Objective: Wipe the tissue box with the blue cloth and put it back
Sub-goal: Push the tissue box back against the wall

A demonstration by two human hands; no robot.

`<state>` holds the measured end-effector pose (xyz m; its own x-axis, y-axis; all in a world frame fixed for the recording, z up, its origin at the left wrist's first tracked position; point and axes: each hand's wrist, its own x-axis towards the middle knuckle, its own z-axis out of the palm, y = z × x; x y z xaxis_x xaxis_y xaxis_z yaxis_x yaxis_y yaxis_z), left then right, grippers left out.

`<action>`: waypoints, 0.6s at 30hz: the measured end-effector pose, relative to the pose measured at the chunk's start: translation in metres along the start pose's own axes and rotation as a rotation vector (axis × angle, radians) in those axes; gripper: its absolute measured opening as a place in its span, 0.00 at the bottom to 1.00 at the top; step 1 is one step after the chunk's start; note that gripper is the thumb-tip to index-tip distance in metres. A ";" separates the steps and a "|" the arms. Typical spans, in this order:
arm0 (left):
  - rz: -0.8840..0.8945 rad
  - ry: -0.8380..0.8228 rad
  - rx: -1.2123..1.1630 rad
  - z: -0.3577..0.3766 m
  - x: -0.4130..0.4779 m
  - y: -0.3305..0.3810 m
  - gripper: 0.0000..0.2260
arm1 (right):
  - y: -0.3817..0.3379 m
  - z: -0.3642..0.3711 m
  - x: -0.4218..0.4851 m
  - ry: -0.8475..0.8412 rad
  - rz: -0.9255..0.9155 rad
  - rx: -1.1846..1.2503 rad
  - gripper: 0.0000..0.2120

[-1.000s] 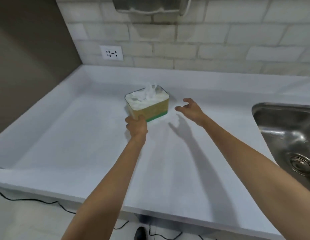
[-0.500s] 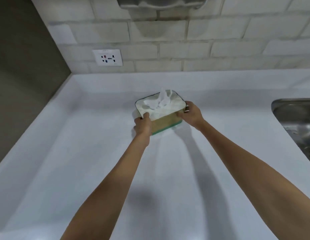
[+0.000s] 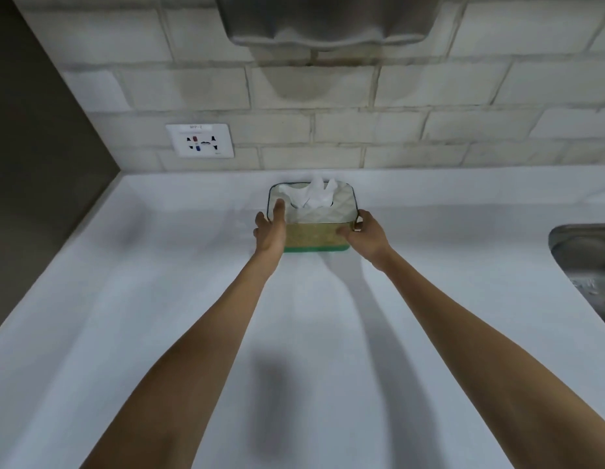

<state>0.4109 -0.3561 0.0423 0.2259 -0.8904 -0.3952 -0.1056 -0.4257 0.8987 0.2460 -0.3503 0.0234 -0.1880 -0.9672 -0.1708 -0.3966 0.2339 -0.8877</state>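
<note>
The tissue box [image 3: 316, 216] has a white patterned top, a tan side and a green base, with a white tissue [image 3: 316, 194] sticking up from its slot. It stands on the white counter [image 3: 192, 316], close to the back wall. My left hand [image 3: 270, 230] is on the box's left end, fingers stretched along its side and top edge. My right hand [image 3: 365, 236] grips the right front corner. No blue cloth is in view.
A wall socket [image 3: 200, 140] sits on the brick wall to the left of the box. A metal dispenser [image 3: 328, 22] hangs on the wall above. A steel sink [image 3: 585, 262] is at the right edge. A dark panel closes off the left side.
The box has gone from mid-counter back toward the wall, turned square to it. My right hand, free a second ago, now holds its right corner; my left fingers have spread.
</note>
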 end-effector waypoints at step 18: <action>0.057 0.013 0.210 -0.004 -0.004 0.012 0.30 | -0.006 -0.007 -0.002 -0.007 0.062 -0.121 0.36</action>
<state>0.4125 -0.3567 0.0551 0.2261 -0.9125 -0.3410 -0.3174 -0.4000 0.8598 0.2421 -0.3485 0.0319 -0.2095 -0.9510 -0.2274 -0.4899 0.3033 -0.8173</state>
